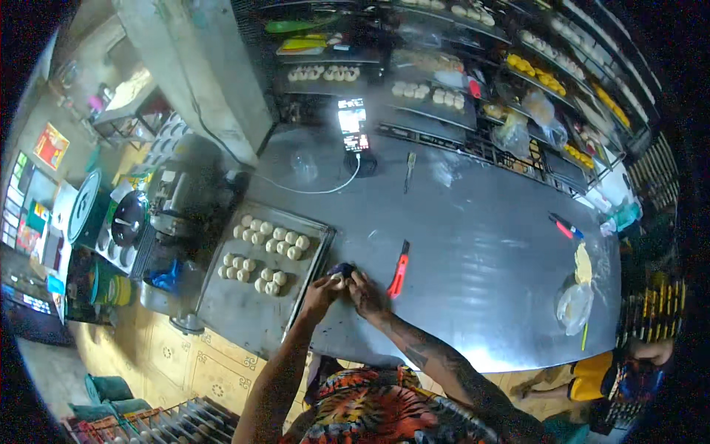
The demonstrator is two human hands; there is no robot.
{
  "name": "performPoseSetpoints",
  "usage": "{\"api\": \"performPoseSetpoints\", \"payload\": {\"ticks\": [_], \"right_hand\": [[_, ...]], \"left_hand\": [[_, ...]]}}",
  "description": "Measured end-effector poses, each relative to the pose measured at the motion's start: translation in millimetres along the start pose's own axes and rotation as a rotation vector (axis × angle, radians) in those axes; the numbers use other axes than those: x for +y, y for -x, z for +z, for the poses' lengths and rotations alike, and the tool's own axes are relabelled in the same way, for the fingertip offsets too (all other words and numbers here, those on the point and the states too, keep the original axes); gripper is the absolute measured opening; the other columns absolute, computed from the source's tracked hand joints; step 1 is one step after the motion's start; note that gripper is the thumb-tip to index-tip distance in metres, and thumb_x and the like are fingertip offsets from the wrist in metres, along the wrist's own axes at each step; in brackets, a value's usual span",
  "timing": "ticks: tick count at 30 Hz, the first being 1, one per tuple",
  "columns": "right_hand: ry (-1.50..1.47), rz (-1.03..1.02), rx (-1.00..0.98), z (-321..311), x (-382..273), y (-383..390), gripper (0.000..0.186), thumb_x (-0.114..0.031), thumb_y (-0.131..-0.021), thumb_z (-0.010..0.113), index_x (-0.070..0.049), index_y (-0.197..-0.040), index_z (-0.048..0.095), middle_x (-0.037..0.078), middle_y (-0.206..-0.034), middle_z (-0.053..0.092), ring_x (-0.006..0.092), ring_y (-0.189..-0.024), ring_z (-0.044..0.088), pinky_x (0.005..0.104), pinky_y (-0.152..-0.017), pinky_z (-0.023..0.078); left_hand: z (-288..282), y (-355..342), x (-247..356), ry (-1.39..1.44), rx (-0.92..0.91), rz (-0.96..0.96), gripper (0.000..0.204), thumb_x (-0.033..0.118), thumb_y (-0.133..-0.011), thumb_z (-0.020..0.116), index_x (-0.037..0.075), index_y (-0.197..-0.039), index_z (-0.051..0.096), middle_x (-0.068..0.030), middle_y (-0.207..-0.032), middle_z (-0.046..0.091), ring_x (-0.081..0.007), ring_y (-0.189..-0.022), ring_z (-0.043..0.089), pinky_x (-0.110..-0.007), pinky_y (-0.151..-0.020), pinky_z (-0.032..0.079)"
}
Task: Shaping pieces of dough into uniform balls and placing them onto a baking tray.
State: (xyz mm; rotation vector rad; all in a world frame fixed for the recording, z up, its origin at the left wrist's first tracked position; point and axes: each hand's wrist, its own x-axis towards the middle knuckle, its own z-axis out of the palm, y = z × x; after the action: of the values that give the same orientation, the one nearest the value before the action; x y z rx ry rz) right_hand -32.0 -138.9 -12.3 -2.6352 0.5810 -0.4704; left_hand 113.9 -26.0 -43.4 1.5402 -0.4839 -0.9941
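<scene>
In front of me, over the tray's right edge, my left hand (321, 297) and my right hand (367, 297) meet with bent fingers. Between them is a small pale dough piece (338, 281) with a dark purple-black lump (342, 270) against it. The fingers partly cover both, so I cannot tell whether the lump is inside the dough. To the left lies a metal baking tray (233, 320) bearing several clusters of round dough balls (287, 243). A red box cutter (399, 271) lies right of my right hand.
A lit phone (353, 126) with a white cable (325, 192) stands at the table's back, near a small brush-like utensil (410, 172). Dough-filled racks (436, 118) rise behind. At right are a plastic bag (575, 309), a red-and-black tool (563, 228) and another person (594, 377). A grey machine (176, 196) stands left.
</scene>
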Motion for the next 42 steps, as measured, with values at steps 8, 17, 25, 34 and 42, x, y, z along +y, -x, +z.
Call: {"api": "performPoseSetpoints", "payload": {"ticks": [8, 17, 25, 34, 42], "right_hand": [[0.034, 0.109, 0.046, 26, -1, 6, 0.023, -0.017, -0.089, 0.053, -0.007, -0.108, 0.062, 0.008, -0.114, 0.061, 0.0315, -0.096, 0.059, 0.0402, -0.078, 0.05], [0.142, 0.351, -0.028, 38, -16, -1, 0.031, -0.019, -0.088, 0.056, -0.008, -0.117, 0.061, 0.009, -0.122, 0.063, 0.0322, -0.098, 0.062, 0.0406, -0.078, 0.052], [-0.474, 0.395, -0.308, -55, -16, -17, 0.02, -0.009, -0.083, 0.062, -0.006, -0.101, 0.068, 0.011, -0.098, 0.065, 0.0311, -0.077, 0.06, 0.0392, -0.074, 0.049], [-0.2, 0.298, 0.134, -48, -46, 50, 0.021, -0.01, -0.086, 0.07, 0.0, -0.105, 0.071, 0.009, -0.092, 0.065, 0.021, -0.075, 0.059, 0.0333, -0.068, 0.048], [-1.143, 0.53, -0.186, -51, -28, 89, 0.032, -0.006, -0.081, 0.075, -0.001, -0.112, 0.071, 0.009, -0.1, 0.067, 0.0206, -0.085, 0.063, 0.0289, -0.074, 0.049]], "left_hand": [[7, -7, -2, 0.005, 0.068, 0.011, 0.017, 0.009, -0.09, 0.071, -0.003, -0.103, 0.071, -0.0094, -0.089, 0.072, -0.0154, -0.077, 0.066, -0.025, -0.071, 0.054], [-12, -17, -10, 0.031, -0.092, -0.042, 0.017, 0.01, -0.09, 0.07, -0.002, -0.103, 0.071, -0.0091, -0.088, 0.072, -0.015, -0.078, 0.066, -0.025, -0.072, 0.053], [-16, -9, -4, 0.103, -0.147, -0.113, 0.016, 0.01, -0.091, 0.07, -0.001, -0.103, 0.071, -0.0088, -0.088, 0.072, -0.0146, -0.078, 0.066, -0.024, -0.072, 0.053], [44, 61, 27, 0.343, -0.04, -0.189, 0.016, 0.011, -0.092, 0.069, 0.0, -0.103, 0.072, -0.0085, -0.088, 0.072, -0.0142, -0.078, 0.066, -0.024, -0.072, 0.052], [38, 126, 29, 0.133, -0.104, -0.02, 0.015, 0.011, -0.092, 0.069, 0.0, -0.102, 0.072, -0.0089, -0.089, 0.072, -0.0144, -0.079, 0.066, -0.025, -0.074, 0.053]]}}
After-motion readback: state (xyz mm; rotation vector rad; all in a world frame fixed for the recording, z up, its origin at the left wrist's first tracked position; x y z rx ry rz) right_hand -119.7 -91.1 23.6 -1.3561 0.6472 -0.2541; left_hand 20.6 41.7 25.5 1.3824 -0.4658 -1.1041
